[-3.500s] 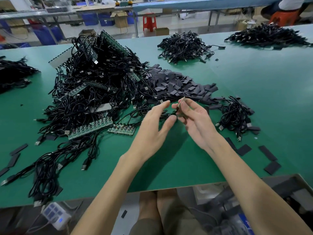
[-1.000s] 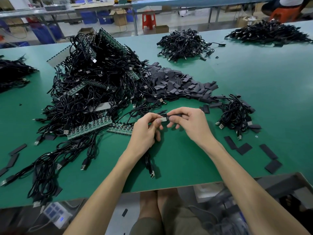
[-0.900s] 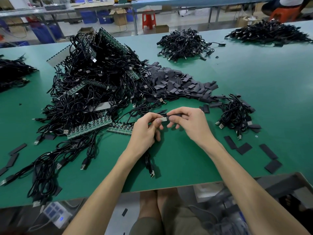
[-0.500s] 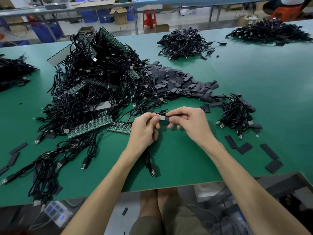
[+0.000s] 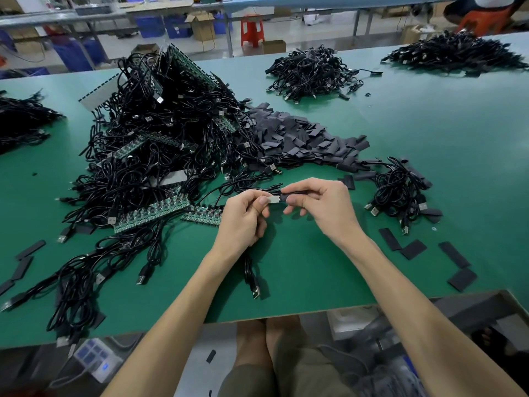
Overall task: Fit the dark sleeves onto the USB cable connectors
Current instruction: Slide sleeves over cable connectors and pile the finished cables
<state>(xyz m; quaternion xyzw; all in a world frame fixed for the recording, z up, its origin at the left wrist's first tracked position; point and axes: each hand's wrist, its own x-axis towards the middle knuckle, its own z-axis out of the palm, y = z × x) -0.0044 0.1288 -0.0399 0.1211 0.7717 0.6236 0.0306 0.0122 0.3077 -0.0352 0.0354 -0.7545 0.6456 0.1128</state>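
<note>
My left hand (image 5: pixel 243 217) pinches the metal USB connector (image 5: pixel 274 199) of a black cable, whose other end (image 5: pixel 255 290) trails under my wrist onto the green table (image 5: pixel 300 276). My right hand (image 5: pixel 320 204) pinches a dark sleeve (image 5: pixel 294 194) that sits against the connector's back end. Both hands hover just above the table near its front edge. A heap of loose dark sleeves (image 5: pixel 300 138) lies behind my hands. To the left of the sleeves rises a big tangle of black USB cables (image 5: pixel 160 156).
Green circuit board strips (image 5: pixel 151 212) lie in the cable tangle. A small cable bundle (image 5: pixel 398 193) sits right of my hands, with loose sleeves (image 5: pixel 455 253) near the front right edge. More cable piles (image 5: pixel 312 73) lie at the back. A box (image 5: pixel 486 316) stands below the table edge.
3.5 s ago both hands were raised with open fingers around a connector. They have since come down together, each pinching its part, and have barely moved over the last second.
</note>
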